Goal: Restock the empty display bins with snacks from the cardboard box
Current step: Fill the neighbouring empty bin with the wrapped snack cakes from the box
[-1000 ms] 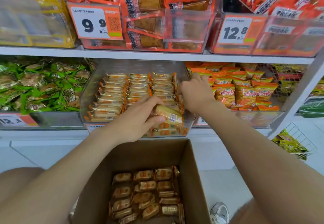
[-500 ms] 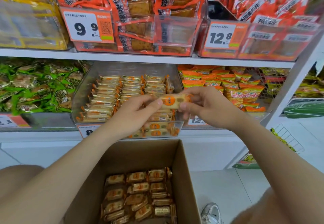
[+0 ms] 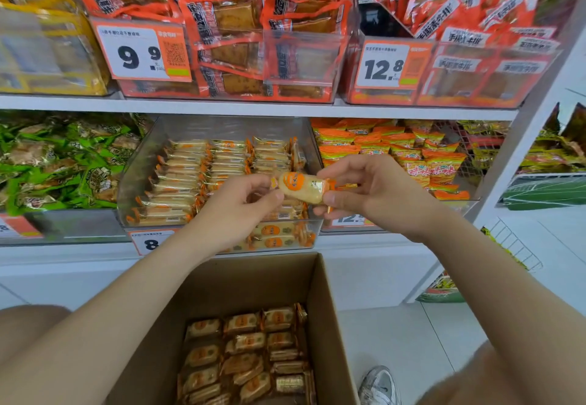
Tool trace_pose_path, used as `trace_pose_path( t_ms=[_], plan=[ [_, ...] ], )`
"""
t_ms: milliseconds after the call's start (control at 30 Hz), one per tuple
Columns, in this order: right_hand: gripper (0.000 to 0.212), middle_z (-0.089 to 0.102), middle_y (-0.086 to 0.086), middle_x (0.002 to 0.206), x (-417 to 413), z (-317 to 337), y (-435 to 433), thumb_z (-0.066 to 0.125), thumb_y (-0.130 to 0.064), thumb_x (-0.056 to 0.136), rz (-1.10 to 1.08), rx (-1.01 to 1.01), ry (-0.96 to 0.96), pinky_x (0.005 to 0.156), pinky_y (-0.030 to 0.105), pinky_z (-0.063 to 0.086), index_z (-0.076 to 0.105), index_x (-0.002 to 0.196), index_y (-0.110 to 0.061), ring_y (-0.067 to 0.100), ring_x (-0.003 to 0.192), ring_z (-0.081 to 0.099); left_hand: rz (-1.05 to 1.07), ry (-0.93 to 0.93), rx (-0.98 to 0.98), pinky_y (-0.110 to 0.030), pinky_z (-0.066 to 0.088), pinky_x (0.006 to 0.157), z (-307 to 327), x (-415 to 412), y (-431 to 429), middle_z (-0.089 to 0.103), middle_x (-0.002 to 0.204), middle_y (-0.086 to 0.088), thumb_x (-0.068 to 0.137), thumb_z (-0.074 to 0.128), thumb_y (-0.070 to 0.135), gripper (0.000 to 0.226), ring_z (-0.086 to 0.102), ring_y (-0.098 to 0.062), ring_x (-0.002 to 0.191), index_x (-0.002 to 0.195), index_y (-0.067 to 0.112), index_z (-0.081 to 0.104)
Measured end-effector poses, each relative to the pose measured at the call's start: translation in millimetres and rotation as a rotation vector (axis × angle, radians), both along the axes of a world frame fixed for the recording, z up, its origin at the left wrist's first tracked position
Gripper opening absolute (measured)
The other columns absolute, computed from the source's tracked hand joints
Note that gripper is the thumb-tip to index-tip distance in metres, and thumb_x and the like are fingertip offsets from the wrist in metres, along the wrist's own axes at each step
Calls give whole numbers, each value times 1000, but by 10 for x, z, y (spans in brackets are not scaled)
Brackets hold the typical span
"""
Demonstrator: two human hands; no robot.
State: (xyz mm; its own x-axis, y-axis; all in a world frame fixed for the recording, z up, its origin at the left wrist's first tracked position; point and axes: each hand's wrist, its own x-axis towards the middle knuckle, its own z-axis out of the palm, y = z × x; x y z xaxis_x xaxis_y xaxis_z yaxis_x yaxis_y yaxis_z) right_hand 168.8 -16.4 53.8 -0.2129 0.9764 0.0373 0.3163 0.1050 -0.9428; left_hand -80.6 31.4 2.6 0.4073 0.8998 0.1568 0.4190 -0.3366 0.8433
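a: what's the biggest thing in front of you?
b: the shelf (image 3: 253, 108). you face it square on. red packs (image 3: 241, 20) fill the bins on its upper level, green packs (image 3: 63, 163) lie at the lower left, and orange bags (image 3: 412, 157) at the lower right.
a: and under your arms?
b: the cardboard box (image 3: 241, 281), open, with wrapped snacks (image 3: 244, 354) lying in its bottom.
a: where's the bin?
b: the clear display bin (image 3: 136, 166) sits on the lower level between the green packs and the orange bags. packed rows (image 3: 203, 176) of the same kind of snack stand in it.
a: your hands?
b: both are raised in front of the bin, close together. your left hand (image 3: 234, 211) pinches one end of a single snack packet (image 3: 301, 187), and your right hand (image 3: 374, 192) pinches the other end, fingers curled. the packet lies sideways between them, above the box, its orange mark toward you.
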Motion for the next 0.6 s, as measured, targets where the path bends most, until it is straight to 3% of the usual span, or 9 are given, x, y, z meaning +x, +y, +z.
trace_pose_path(
  t_ms=[100,167,233,300,367,467,600],
  plan=[
    [20,73,12,111,22,18,22,80,-4,89,-179,97,-185,69,35,66,71,107,-7,22,77,79,30,270,281,-26,49,101,9,50,143,63,132,17,106,58,31,35,59,2,118,140,30,61],
    [17,73,5,113,42,22,53,82,-10,89,-206,140,-346,65,32,65,72,103,-9,16,69,78,-87,471,395,-38,40,119,-13,79,272,55,150,8,110,48,32,41,49,-9,139,150,28,54],
    [13,76,2,103,45,-13,92,83,-14,89,-146,140,-436,67,38,66,73,97,-12,15,66,78,-253,665,389,-49,30,126,-84,92,375,41,165,7,111,35,46,47,34,-13,154,156,35,47],
    [14,77,0,93,20,-55,151,85,-20,88,-97,158,-525,69,40,65,73,91,-15,14,65,77,-312,814,357,-56,28,126,-153,69,417,28,170,13,108,20,62,56,27,-13,157,156,44,42],
    [16,74,-5,86,-18,-85,238,87,-29,86,-88,222,-683,70,34,60,73,88,-19,7,69,72,-291,867,386,-56,33,123,-188,29,414,28,169,16,105,13,70,64,33,-12,154,156,45,42],
    [16,67,-13,78,-98,-150,359,87,-32,84,-39,288,-828,68,31,51,74,88,-21,3,73,61,-254,898,429,-55,38,119,-166,8,373,35,167,15,106,17,69,61,40,-14,151,153,44,47],
    [20,67,-9,90,-245,-272,486,85,-31,83,-20,333,-997,80,38,51,70,96,-26,19,96,57,-245,845,394,-55,41,115,-185,14,350,41,163,12,108,26,63,53,42,-16,148,153,41,45]
  ],
)
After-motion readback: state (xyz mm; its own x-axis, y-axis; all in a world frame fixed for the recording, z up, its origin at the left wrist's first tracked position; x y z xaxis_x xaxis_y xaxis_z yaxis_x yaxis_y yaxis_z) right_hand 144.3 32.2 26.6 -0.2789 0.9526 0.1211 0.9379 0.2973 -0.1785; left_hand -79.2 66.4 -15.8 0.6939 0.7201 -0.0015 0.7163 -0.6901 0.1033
